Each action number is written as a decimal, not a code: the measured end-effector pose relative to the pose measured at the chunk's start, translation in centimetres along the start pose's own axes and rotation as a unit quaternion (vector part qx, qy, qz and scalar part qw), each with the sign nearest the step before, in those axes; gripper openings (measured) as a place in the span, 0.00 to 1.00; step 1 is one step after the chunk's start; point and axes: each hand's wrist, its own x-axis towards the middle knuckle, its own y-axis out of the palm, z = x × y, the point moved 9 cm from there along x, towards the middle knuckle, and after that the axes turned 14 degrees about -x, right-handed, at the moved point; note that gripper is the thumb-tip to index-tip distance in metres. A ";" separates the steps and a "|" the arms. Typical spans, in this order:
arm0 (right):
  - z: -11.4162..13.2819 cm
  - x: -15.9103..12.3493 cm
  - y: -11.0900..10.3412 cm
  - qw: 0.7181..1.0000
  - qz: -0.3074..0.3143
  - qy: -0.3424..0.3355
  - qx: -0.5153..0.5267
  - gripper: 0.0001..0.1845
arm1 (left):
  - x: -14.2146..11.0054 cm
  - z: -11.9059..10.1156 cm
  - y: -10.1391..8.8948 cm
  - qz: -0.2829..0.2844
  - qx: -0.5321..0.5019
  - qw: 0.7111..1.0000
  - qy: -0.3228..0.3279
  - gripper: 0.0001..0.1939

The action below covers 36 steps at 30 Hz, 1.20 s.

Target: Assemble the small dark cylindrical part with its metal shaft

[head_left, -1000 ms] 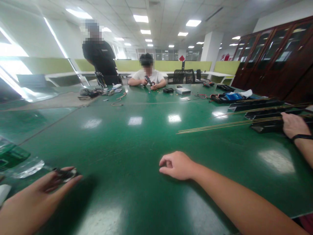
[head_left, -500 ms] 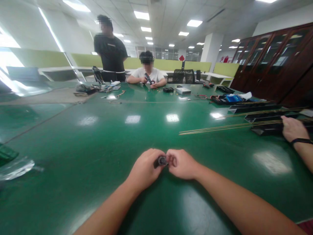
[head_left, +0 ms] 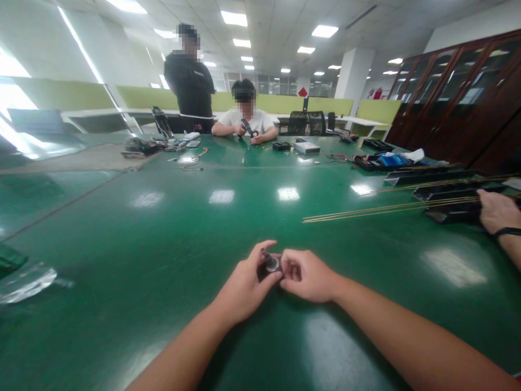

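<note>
Near the front of the green table, my left hand curls around a small dark cylindrical part. A shiny metal collar and a narrow stem stick up from its top, tilted to the left. The left thumb lies along the near side, while the index finger is raised behind it. My right hand is closed at the part's right side, thumb and fingertips pinched together against it. Whatever lies between those fingertips is too small or hidden to make out.
Thin brass-coloured rods reach in from the right over black channels, beside another person's hand. A clear plastic bag lies at left. Across the table, a seated person holds a tool; another person stands behind.
The dark part has turned in my left hand, so its stem now points up. My left index finger has lifted away. The standing person has shifted right in view.
</note>
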 end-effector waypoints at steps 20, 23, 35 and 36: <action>-0.3 0.0 -0.5 0.999 -0.044 0.014 -0.027 0.07 | 0.1 -0.5 -3.0 -0.120 0.080 0.988 0.050 0.12; -0.1 0.0 -0.8 0.998 -0.063 0.006 -0.012 0.10 | -0.1 -1.1 -3.0 -0.108 0.110 0.984 0.084 0.12; -0.1 -0.2 -1.6 0.994 -0.093 0.014 -0.047 0.12 | 0.0 -1.3 -1.9 -0.052 0.088 0.992 0.077 0.12; 0.0 -0.2 -1.6 0.994 -0.093 0.013 -0.052 0.11 | 0.0 -1.1 -2.0 -0.059 0.089 0.992 0.073 0.13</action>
